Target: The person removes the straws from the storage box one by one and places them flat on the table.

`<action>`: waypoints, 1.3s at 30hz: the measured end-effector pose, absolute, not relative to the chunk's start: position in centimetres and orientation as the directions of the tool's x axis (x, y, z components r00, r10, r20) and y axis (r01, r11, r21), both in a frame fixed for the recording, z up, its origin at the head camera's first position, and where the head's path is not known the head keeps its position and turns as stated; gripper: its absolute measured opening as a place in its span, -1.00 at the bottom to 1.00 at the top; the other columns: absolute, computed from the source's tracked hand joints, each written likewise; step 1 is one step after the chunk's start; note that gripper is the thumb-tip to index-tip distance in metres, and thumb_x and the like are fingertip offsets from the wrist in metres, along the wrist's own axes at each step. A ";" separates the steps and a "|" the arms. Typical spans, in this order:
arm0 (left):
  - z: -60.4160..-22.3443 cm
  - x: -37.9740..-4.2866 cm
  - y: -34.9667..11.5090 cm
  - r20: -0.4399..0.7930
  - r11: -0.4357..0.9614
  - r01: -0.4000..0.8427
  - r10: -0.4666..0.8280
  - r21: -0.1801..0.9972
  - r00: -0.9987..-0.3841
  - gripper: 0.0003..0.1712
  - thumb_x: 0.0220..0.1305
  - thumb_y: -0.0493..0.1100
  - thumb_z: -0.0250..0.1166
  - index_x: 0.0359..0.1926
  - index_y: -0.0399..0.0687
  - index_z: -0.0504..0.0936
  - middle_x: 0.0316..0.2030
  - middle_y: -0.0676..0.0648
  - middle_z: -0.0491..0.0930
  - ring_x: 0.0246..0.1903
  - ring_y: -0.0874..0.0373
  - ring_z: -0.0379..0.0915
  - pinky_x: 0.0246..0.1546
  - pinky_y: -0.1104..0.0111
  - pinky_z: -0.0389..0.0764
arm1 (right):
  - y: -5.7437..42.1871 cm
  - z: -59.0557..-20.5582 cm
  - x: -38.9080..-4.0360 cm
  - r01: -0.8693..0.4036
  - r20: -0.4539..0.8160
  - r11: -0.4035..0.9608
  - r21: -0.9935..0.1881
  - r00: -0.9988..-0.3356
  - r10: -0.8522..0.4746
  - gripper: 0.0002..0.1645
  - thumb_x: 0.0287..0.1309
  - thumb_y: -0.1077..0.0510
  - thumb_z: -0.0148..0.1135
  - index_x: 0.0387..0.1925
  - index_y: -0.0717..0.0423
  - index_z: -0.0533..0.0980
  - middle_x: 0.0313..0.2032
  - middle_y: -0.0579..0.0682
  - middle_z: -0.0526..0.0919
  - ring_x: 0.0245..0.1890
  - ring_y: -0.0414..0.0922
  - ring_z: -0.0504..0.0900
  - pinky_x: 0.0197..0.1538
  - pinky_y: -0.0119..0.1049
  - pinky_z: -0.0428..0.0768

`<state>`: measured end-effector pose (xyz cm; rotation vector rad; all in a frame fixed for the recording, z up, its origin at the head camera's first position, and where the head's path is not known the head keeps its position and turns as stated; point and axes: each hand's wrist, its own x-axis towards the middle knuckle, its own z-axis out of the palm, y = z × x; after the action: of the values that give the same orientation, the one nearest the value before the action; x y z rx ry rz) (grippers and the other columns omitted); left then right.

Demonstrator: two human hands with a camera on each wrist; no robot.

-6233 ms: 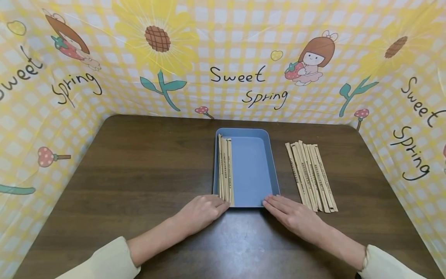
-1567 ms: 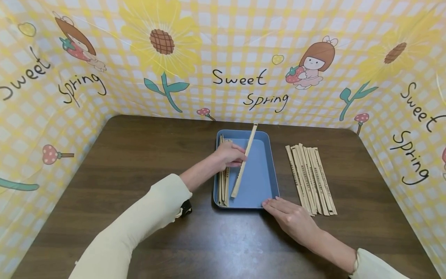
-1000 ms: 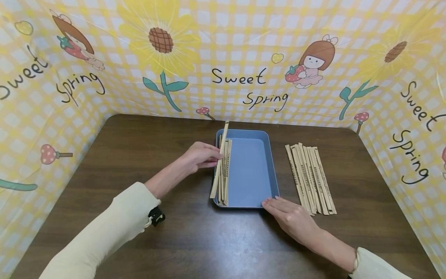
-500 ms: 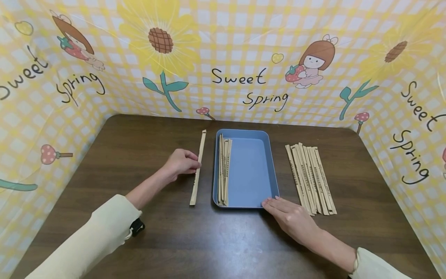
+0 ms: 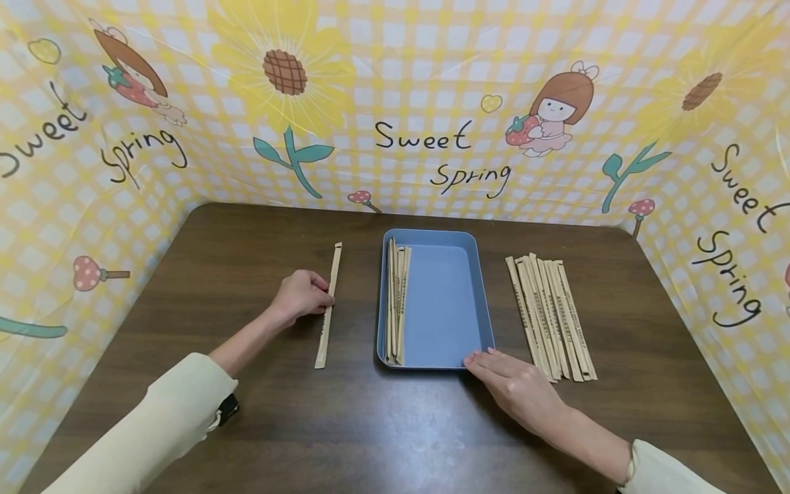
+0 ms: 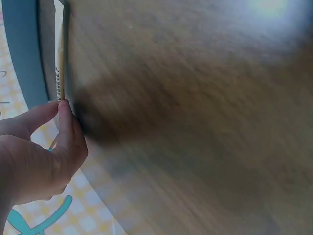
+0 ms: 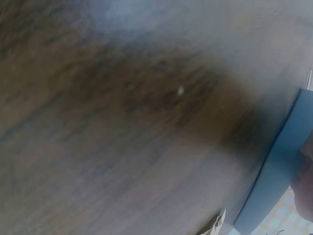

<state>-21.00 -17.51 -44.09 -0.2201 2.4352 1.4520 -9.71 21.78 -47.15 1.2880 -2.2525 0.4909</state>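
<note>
My left hand (image 5: pixel 302 295) pinches a tan paper-wrapped stick (image 5: pixel 329 322), long and slim like a straw, between thumb and fingertips, left of the blue tray (image 5: pixel 450 295). The left wrist view shows the stick (image 6: pixel 59 54) rising from the fingertips, print on its wrapper. Whether it touches the table I cannot tell. Several matching sticks (image 5: pixel 398 309) lie along the tray's left wall. My right hand (image 5: pixel 524 387) rests its extended fingers on the tray's near right corner. In the right wrist view, only part of that hand (image 7: pixel 304 191) shows beside the tray wall (image 7: pixel 281 171).
A row of several more paper-wrapped sticks (image 5: pixel 549 315) lies on the brown table (image 5: pixel 395 439) right of the tray, close to my right hand. Behind the table and along both sides hangs a yellow checked cloth (image 5: pixel 420 82).
My left hand went from the tray's near left edge into the tray, took one stick, and carried it leftward over the rim to the table's left side. My right hand stayed at the corner.
</note>
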 end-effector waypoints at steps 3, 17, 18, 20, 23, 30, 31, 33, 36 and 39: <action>-44.2 -20.9 -17.9 -0.308 0.528 -0.255 0.012 0.810 -0.951 -0.72 0.07 -0.43 0.39 -0.17 -0.48 0.60 -0.36 -0.18 0.67 -0.49 0.19 0.62 -0.42 0.40 0.72 | 21.8 -47.1 -9.7 -0.869 0.578 0.491 -0.062 -0.432 -0.692 -0.52 0.56 0.19 -0.19 -0.08 0.28 0.69 -0.10 0.11 0.74 -0.09 0.00 0.72 0.02 -0.06 0.66; -43.8 -20.7 -18.0 -0.214 0.705 -0.129 0.033 0.697 -0.976 -0.79 0.04 -0.37 0.41 -0.26 -0.38 0.63 -0.40 -0.19 0.70 -0.54 0.15 0.65 -0.51 0.42 0.67 | 21.8 -47.1 -9.6 -0.868 0.577 0.490 -0.080 -0.441 -0.687 -0.52 0.56 0.19 -0.19 -0.07 0.29 0.68 -0.09 0.11 0.73 -0.08 0.00 0.72 0.04 -0.06 0.65; -43.8 -20.7 -18.0 -0.211 0.712 -0.126 0.032 0.690 -0.977 -0.79 0.04 -0.36 0.41 -0.26 -0.38 0.63 -0.40 -0.19 0.70 -0.55 0.15 0.65 -0.51 0.42 0.66 | 21.8 -47.1 -9.6 -0.868 0.579 0.491 -0.080 -0.441 -0.686 -0.52 0.56 0.19 -0.18 -0.07 0.29 0.68 -0.09 0.11 0.73 -0.09 0.00 0.72 0.04 -0.06 0.65; -43.8 -20.7 -18.0 -0.206 0.728 -0.118 0.033 0.676 -0.978 -0.78 0.05 -0.34 0.42 -0.27 -0.37 0.63 -0.40 -0.19 0.70 -0.55 0.16 0.65 -0.51 0.42 0.65 | 21.7 -47.1 -9.6 -0.869 0.583 0.490 -0.077 -0.438 -0.684 -0.53 0.56 0.20 -0.18 -0.07 0.29 0.68 -0.10 0.11 0.74 -0.09 0.00 0.72 0.04 -0.06 0.66; -43.8 -20.6 -18.0 -0.203 0.739 -0.111 0.035 0.664 -0.979 -0.77 0.06 -0.31 0.43 -0.27 -0.37 0.64 -0.41 -0.18 0.70 -0.55 0.15 0.65 -0.49 0.41 0.65 | 21.7 -47.1 -9.6 -0.869 0.586 0.489 -0.074 -0.435 -0.684 -0.53 0.56 0.20 -0.18 -0.08 0.28 0.69 -0.10 0.10 0.74 -0.09 0.00 0.72 0.04 -0.06 0.66; -43.6 -20.6 -18.2 -0.206 0.737 -0.112 0.037 0.666 -0.978 -0.76 0.15 -0.24 0.45 -0.26 -0.35 0.65 -0.47 -0.12 0.70 -0.55 0.16 0.63 -0.50 0.39 0.62 | 21.8 -47.1 -9.7 -0.871 0.578 0.485 -0.077 -0.435 -0.690 -0.52 0.56 0.20 -0.19 -0.08 0.29 0.68 -0.10 0.10 0.73 -0.09 0.00 0.72 0.04 -0.06 0.66; -43.6 -20.6 -18.1 -0.199 0.735 -0.106 0.039 0.669 -0.979 -0.77 0.17 -0.22 0.43 -0.27 -0.34 0.65 -0.49 -0.11 0.69 -0.55 0.16 0.62 -0.50 0.38 0.61 | 21.8 -47.1 -9.7 -0.871 0.577 0.484 -0.078 -0.436 -0.691 -0.52 0.56 0.20 -0.19 -0.08 0.29 0.68 -0.10 0.11 0.73 -0.09 0.00 0.72 0.04 -0.06 0.66; -43.4 -20.7 -17.9 -0.175 0.730 -0.088 0.044 0.678 -0.984 -0.78 0.21 -0.20 0.40 -0.27 -0.33 0.68 -0.52 -0.10 0.69 -0.54 0.15 0.62 -0.49 0.39 0.59 | 21.8 -47.1 -9.6 -0.871 0.574 0.484 -0.082 -0.438 -0.692 -0.52 0.56 0.20 -0.20 -0.07 0.29 0.68 -0.10 0.10 0.73 -0.08 0.00 0.72 0.04 -0.06 0.66; -43.0 -20.8 -17.2 -0.165 0.690 -0.079 0.060 0.719 -0.984 -0.76 0.28 -0.18 0.34 -0.20 -0.31 0.74 -0.48 -0.12 0.72 -0.48 0.14 0.66 -0.44 0.40 0.62 | 21.8 -47.0 -9.6 -0.871 0.573 0.485 -0.083 -0.440 -0.692 -0.52 0.56 0.20 -0.19 -0.07 0.29 0.68 -0.10 0.10 0.73 -0.09 0.00 0.72 0.04 -0.06 0.66; -42.3 -20.8 -16.1 -0.230 0.568 -0.135 0.098 0.812 -0.968 -0.71 0.36 -0.22 0.28 -0.06 -0.40 0.71 -0.27 -0.24 0.73 -0.34 0.09 0.70 -0.27 0.35 0.72 | 21.8 -47.1 -9.6 -0.869 0.573 0.488 -0.084 -0.443 -0.689 -0.52 0.56 0.19 -0.19 -0.08 0.29 0.68 -0.10 0.10 0.73 -0.09 0.00 0.72 0.04 -0.06 0.66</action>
<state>-20.80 -16.11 -42.30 -0.0306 2.5534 1.3530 -9.61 21.76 -47.07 1.2869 -2.2678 0.5116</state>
